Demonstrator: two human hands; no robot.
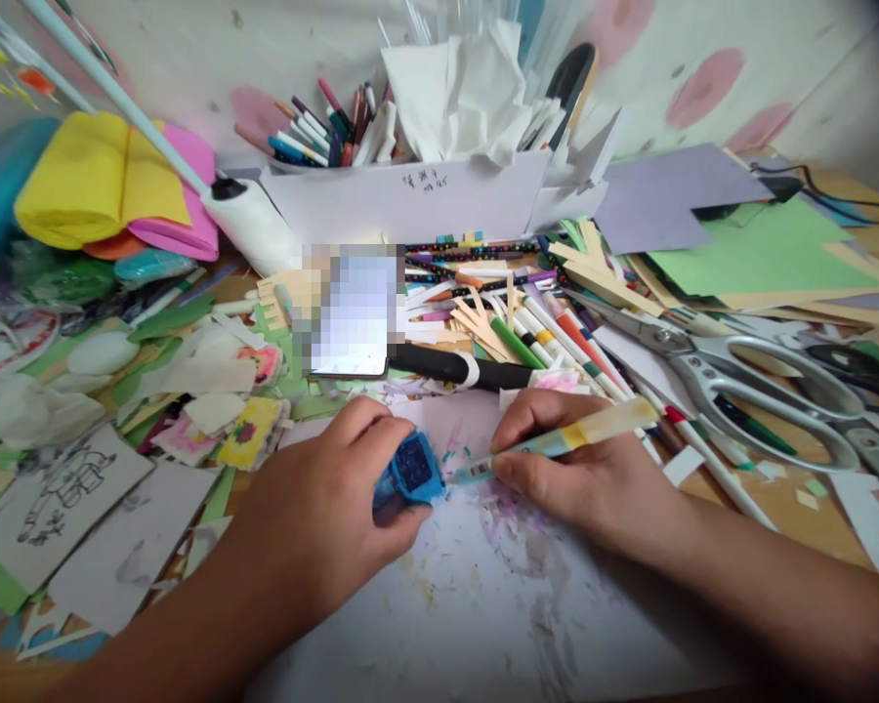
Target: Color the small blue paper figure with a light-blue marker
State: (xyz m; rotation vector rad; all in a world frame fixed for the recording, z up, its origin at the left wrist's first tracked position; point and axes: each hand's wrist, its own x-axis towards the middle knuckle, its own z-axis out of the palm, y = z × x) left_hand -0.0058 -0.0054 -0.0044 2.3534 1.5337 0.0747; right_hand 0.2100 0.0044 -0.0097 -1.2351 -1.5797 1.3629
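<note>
In my left hand [358, 478] is a small blue block-shaped object [414, 464] with a dark blue face; my thumb and fingers close round it, and its exact kind I cannot make out. My right hand [557, 459] grips a pale marker pen [542, 444] with a yellowish rear end. The pen's tip points left and meets, or nearly meets, the blue object's right edge. Both hands are above a white sheet of paper [425, 625] smudged with purple, grey and yellow marks. My palm hides part of the blue object.
Behind the hands stands a pixelated phone [355, 312]. Large silver scissors [747, 381] lie at right beside scattered markers [549, 332]. A white paper box [410, 200] holds pens and tissue at the back. Paper scraps and drawings [73, 498] cover the left side; green paper [754, 244] lies back right.
</note>
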